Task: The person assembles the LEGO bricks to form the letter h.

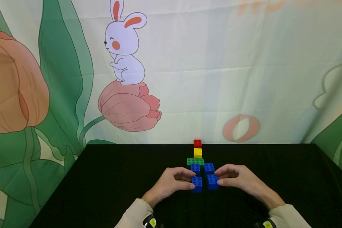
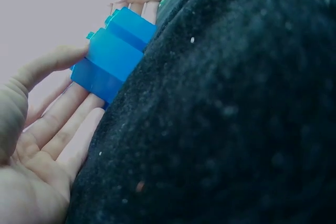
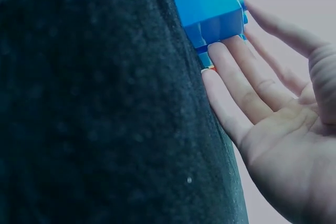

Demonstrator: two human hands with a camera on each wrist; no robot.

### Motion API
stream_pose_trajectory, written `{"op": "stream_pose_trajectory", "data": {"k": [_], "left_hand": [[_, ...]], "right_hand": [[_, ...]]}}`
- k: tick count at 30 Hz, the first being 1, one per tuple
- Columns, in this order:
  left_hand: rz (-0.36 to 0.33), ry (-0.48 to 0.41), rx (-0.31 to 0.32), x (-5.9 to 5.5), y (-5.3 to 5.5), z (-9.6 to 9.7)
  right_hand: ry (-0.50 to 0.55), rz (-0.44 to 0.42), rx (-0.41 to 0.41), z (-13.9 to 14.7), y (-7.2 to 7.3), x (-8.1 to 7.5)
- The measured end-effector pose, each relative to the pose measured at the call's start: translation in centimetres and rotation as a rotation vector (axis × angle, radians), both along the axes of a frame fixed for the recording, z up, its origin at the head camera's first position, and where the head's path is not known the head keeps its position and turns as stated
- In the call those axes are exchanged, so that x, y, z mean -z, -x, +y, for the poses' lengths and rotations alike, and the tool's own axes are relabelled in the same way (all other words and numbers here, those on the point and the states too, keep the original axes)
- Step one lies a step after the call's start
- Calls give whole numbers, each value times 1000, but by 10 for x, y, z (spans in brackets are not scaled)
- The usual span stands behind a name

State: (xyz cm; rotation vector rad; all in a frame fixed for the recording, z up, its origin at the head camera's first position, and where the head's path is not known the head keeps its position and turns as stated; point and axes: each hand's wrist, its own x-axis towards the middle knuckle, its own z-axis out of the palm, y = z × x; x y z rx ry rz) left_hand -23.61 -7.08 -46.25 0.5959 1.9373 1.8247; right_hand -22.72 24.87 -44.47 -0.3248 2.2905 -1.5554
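Observation:
Four-sided blue bricks stand in two columns on the black cloth. My left hand [image 1: 172, 182] is at the left column, its thumb against the near left blue brick [image 1: 197, 184] and its fingertips beside the far left blue brick [image 1: 195, 169]. In the left wrist view its fingers [image 2: 68, 106] extend along the blue bricks' side. My right hand [image 1: 239, 177] is at the right column, its thumb beside the near right blue brick [image 1: 212, 182] and its fingertips close to the far right blue brick [image 1: 209, 168]. Its fingers [image 3: 244, 87] look nearly straight in the right wrist view.
Behind the blue bricks lie a green brick [image 1: 195, 161], a yellow brick [image 1: 198, 153] and a red brick [image 1: 197, 143], lined up toward the table's back edge. A printed curtain [image 1: 188, 63] hangs behind the black-covered table [image 1: 117, 177].

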Motion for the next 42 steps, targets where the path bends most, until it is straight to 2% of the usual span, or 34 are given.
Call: {"op": "stream_pose_trajectory", "data": {"k": [7,14,21,34,42], "left_hand": [[-28,-17,-4,4,0,1],[-31,-28,-10,4,0,1],[-36,-32,-16,5,0,0],[-14,-41,5,4,1,0],[-10,-7,1,6,0,-1]], "right_hand": [[53,-30,-18,2,-1,2],[47,-1,-56,4,-1,2],[41,7,-50,1,0,3],[-14,86,-10,-4,-2,-7],[22,142,4,-11,-8,-13]]}}
